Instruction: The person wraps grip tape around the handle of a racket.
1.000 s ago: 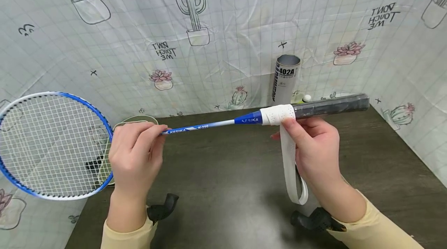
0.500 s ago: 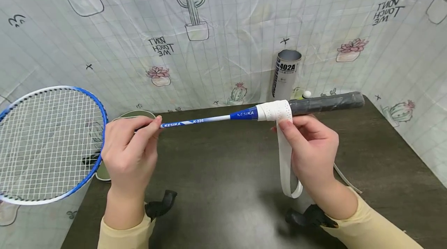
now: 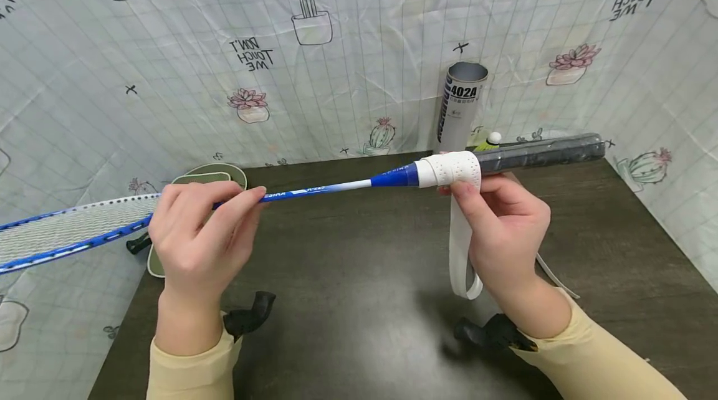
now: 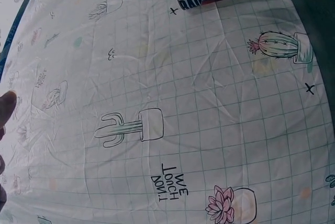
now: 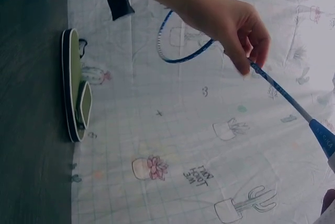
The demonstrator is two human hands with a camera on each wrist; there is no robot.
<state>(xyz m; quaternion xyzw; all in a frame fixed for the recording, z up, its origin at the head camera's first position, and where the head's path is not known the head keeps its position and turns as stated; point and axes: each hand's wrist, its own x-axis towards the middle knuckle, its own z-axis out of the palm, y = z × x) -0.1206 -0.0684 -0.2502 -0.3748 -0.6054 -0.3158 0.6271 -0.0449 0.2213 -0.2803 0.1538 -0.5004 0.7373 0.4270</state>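
A blue and white badminton racket is held level above the dark table [image 3: 364, 300]. My left hand [image 3: 227, 200] pinches its thin shaft [image 3: 320, 188] near the racket head [image 3: 67, 228], which lies edge-on at the left. My right hand [image 3: 477, 195] grips the handle from below, thumb pressing on the white grip tape [image 3: 449, 169] wound next to the blue cone. A loose strip of tape [image 3: 460, 250] hangs in a loop below that hand. The rest of the handle [image 3: 541, 154] is dark and bare. In the right wrist view my left hand [image 5: 235, 30] pinches the shaft [image 5: 282, 93].
A shuttlecock tube [image 3: 461, 104] stands at the back of the table, with a shuttlecock [image 3: 492, 140] beside it. A green flat case [image 3: 207, 176] lies at the back left. A cactus-print cloth [image 3: 336, 76] walls the table on three sides.
The racket has turned about its shaft, so its head went from face-on to edge-on. The white wrapped band on the handle has grown slightly wider. Both hands keep their hold.
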